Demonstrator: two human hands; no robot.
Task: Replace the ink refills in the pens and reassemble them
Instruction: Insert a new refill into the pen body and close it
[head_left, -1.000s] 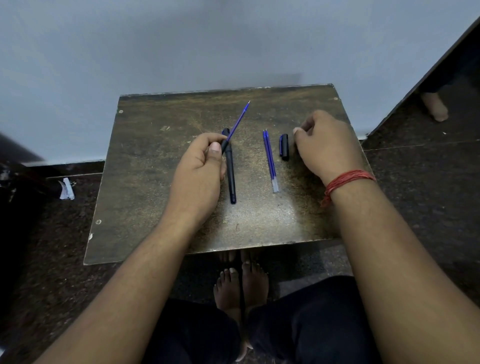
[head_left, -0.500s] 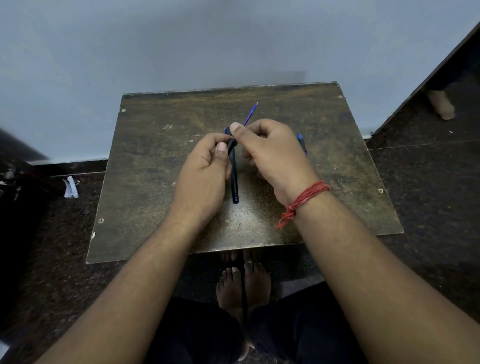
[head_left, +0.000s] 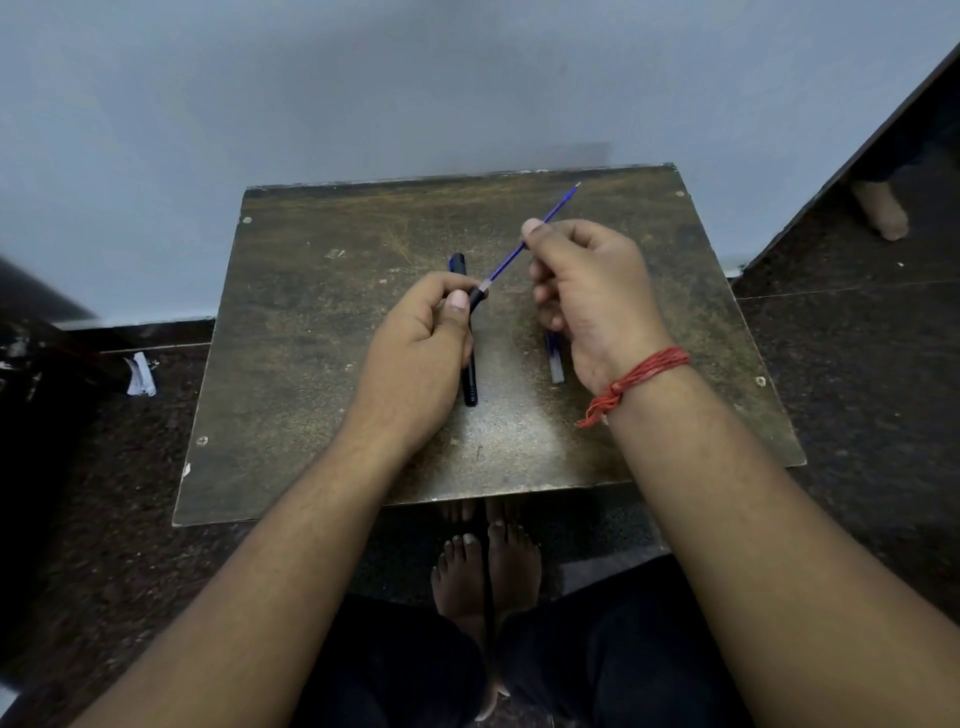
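Refill, thin blue, clear at lower end, pinched by right hand at centre frame; left hand grips black barrel.

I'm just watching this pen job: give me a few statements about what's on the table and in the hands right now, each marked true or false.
1. The right hand pinches the blue refill. True.
2. The left hand is empty. False: it grips a black pen barrel.
3. A second black pen lies on the table. True.
4. The red thread is on the left wrist. False: the right wrist.
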